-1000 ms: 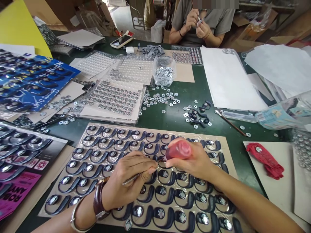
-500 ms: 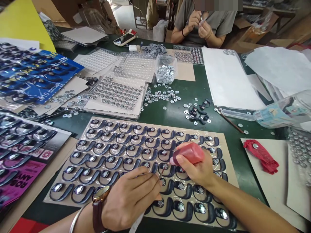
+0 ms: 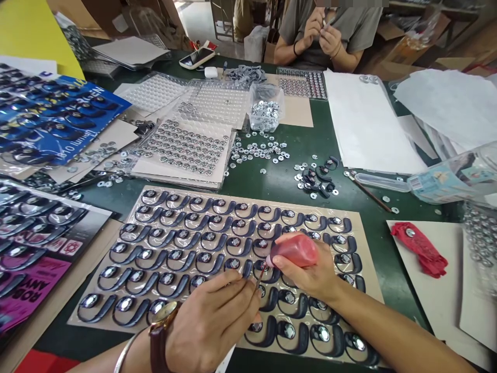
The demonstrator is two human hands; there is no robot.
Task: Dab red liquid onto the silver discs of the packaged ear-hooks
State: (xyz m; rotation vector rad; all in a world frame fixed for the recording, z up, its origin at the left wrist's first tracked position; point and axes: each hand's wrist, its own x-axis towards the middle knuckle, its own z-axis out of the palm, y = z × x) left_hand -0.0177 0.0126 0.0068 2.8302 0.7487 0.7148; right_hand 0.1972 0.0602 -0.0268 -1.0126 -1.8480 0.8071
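Note:
A cardboard sheet under clear film carries rows of dark hook-shaped pieces, each with a shiny round disc. My right hand is closed on a red squeeze bottle, its nozzle pointing left and down at a piece in the sheet's middle. My left hand, with a brown wristwatch, pinches thin metal tweezers whose tip meets the bottle's nozzle over the same piece.
Trays of silver discs, a clear tub of discs, loose discs and dark pieces lie beyond. White paper and a red cloth are at right, printed cards at left. Another person works opposite.
Both hands have shifted down the sheet toward me, from an upper row to a middle row. The tweezers, lying flat in my left hand before, now point up to the bottle's nozzle.

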